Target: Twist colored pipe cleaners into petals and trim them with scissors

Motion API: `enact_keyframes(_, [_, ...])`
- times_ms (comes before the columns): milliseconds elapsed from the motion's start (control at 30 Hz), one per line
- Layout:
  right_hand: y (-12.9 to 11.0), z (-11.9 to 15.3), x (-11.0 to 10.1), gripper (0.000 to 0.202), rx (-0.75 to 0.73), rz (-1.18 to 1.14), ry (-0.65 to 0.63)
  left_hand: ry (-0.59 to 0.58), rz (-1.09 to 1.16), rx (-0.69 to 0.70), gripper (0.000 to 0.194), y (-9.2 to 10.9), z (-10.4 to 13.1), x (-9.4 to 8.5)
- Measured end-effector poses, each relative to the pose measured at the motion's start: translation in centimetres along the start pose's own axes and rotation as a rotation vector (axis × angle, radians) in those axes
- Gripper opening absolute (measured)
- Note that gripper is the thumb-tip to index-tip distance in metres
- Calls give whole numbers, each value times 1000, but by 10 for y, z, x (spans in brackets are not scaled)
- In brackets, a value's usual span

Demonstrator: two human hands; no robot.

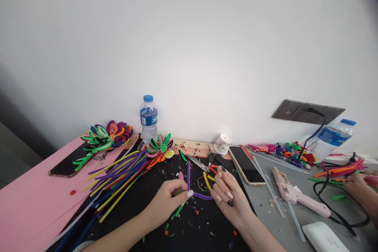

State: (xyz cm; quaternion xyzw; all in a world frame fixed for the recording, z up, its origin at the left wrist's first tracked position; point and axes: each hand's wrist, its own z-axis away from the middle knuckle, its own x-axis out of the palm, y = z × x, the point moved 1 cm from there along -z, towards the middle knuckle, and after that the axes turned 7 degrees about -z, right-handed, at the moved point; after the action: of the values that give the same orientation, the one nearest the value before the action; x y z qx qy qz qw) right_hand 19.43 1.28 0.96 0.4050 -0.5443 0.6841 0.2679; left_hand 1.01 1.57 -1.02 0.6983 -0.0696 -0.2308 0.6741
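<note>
Left hand (167, 201) pinches a purple stem (189, 175), right hand (230, 197) curled beside, grip unclear

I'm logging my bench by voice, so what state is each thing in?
Left bottle: upright, capped
Right bottle: capped
Left phone: dark screen, partly covered
Right phone: dark screen
Glue gun: lying down, heat can't be told
Black plug: in wall socket
Purple pipe cleaner: pinched in left hand
</note>
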Motion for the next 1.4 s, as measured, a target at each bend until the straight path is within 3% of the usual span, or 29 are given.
enact_keyframes(133, [-2, -7, -7, 24, -60, 58, 38, 135, 122, -77, 35, -2, -5, -8])
enact_keyframes(267, [-5, -10, -8, 49, -20, 130, 34, 246, 251, -116, 32, -5, -9, -15])
enact_keyframes(400, [-7, -10, -8, 56, -6, 135, 1, 310, 315, -109, 32, -8, -10, -16])
enact_keyframes(567, [-7, -10, -10, 48, -45, 227, 22, 296, 356, -101, 28, -8, -9, -14])
enact_keyframes(867, [-2, -9, -17, 24, -92, 541, 255, 266, 374, -114, 26, -8, -8, -12])
enact_keyframes(1100, [-4, -10, -16, 24, -194, 668, 192, 252, 375, -112, 28, -8, -8, -11])
enact_keyframes(1400, [-2, -12, -17, 29, -159, 631, 48, 232, 397, -112, 28, -8, -7, -10])
